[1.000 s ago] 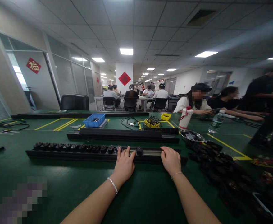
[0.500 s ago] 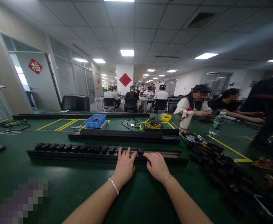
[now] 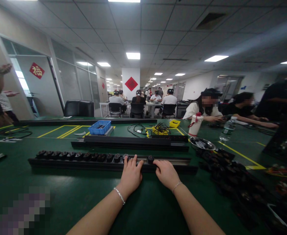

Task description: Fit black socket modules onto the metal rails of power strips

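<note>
A long black rail (image 3: 84, 165) lies across the green table, with a row of black modules (image 3: 79, 156) along its left and middle parts. My left hand (image 3: 131, 173) rests on the rail at the right end of this row, fingers spread. A single black module (image 3: 150, 159) sits in the rail, apart from the row. My right hand (image 3: 167, 174) has its fingertips at the right side of that module, fingers bent together. To the right of it the rail's channel (image 3: 176, 161) shows bare metal.
Behind lie another black rail (image 3: 128, 141), a blue bin (image 3: 100, 127) and tangled cables (image 3: 161, 128). At right are a metal bowl (image 3: 202, 144), a bottle (image 3: 228, 129), a white flask (image 3: 195, 125) and a pile of black parts (image 3: 238, 182). People sit across the table.
The single module and my right hand have shifted slightly right, widening the gap to my left hand. My left hand has stayed put. People at the far left have come further into view.
</note>
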Demonstrator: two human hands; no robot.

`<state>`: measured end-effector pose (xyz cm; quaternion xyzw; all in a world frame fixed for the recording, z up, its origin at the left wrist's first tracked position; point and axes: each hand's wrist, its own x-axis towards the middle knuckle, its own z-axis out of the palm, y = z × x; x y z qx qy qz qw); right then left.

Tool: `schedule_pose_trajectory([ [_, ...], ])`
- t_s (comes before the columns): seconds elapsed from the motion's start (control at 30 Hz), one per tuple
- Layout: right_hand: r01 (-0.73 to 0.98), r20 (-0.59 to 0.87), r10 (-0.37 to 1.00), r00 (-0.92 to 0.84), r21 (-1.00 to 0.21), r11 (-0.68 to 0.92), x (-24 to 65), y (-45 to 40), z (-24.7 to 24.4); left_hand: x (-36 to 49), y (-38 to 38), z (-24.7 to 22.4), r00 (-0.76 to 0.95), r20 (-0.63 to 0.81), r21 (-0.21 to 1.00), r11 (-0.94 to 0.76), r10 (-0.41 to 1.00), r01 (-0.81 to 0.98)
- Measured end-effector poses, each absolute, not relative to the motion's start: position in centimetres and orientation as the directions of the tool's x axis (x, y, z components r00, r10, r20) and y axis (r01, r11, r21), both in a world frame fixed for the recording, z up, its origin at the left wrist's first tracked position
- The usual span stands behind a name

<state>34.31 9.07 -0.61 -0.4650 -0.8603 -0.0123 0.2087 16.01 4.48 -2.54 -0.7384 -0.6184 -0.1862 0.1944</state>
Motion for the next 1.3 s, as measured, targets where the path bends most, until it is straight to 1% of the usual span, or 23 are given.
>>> schedule_pose_trajectory([
  [0.3, 0.832, 0.311, 0.822, -0.477, -0.143, 0.537, 34.4, 8.9, 0.0, 16.0, 4.4, -2.4, 0.166, 0.509, -0.053, -0.162, 0.845, 0.985],
  [0.47, 0.842, 0.333, 0.828, -0.452, -0.149, 0.519, 34.9, 9.0, 0.3, 16.0, 4.4, -2.3, 0.167, 0.501, -0.044, -0.168, 0.849, 0.985],
  [0.67, 0.858, 0.317, 0.849, -0.423, -0.162, 0.488, 35.2, 9.0, 0.5, 16.0, 4.4, -2.4, 0.156, 0.497, -0.040, -0.157, 0.854, 0.987],
  [0.87, 0.863, 0.336, 0.843, -0.421, -0.140, 0.486, 35.2, 9.3, 0.2, 16.1, 4.4, -2.4, 0.154, 0.500, -0.043, -0.154, 0.852, 0.987],
  [1.1, 0.852, 0.333, 0.847, -0.415, -0.184, 0.490, 35.4, 9.4, 0.1, 16.2, 4.3, -2.3, 0.154, 0.512, -0.030, -0.162, 0.845, 0.986],
  [1.3, 0.863, 0.350, 0.852, -0.390, -0.182, 0.470, 35.6, 9.3, 0.2, 16.2, 4.3, -2.3, 0.150, 0.511, -0.023, -0.161, 0.846, 0.987],
])
